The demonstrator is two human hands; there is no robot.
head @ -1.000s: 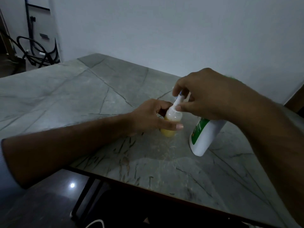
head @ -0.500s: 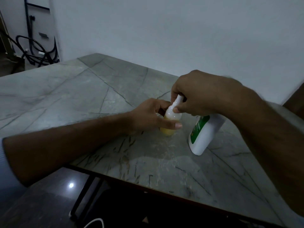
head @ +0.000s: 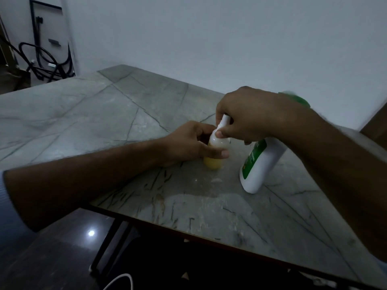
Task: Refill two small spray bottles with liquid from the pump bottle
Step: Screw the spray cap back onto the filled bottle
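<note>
Your left hand reaches in from the left, fingers and thumb curled round the small spray bottle, which stands upright on the table toward its right side, yellow liquid in its lower part. Your right hand comes from the right and above, thumb and fingers pinching the white spray head on the bottle's neck. The pump bottle, white with a green label, stands just right of it; its top is mostly hidden behind your right wrist. The label text is unreadable. Grey veined stone tabletop, plain white wall behind; dim light. Black tubing lies at far left.
</note>
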